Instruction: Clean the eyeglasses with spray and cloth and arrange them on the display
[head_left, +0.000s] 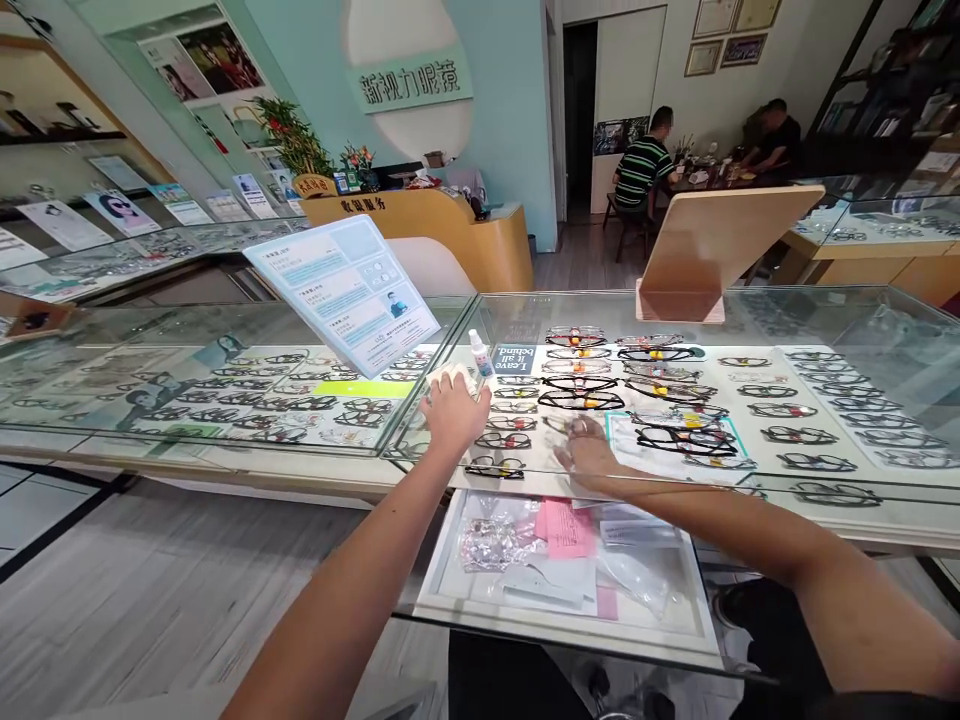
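Note:
My left hand [455,408] rests on top of the glass display case, fingers spread and slightly bent over a pale, crumpled cloth-like piece [441,376]. Just beyond those fingers stands a small white spray bottle [480,354]. Under the glass top, my right hand [589,448] reaches in among rows of eyeglasses, its thumb and fingers apart. A thin-framed pair of eyeglasses [556,425] lies at its fingertips; reflections blur whether they touch. Dark-framed eyeglasses [581,400] lie just beyond, and more black eyeglasses [686,440] are to its right.
Below the case, a pulled-out drawer [431,585] holds plastic bags and pink paper [566,527]. A tilted printed sign [345,290] stands on the left glass; a wooden-backed panel [724,245] stands on the right. Two people sit at a far table.

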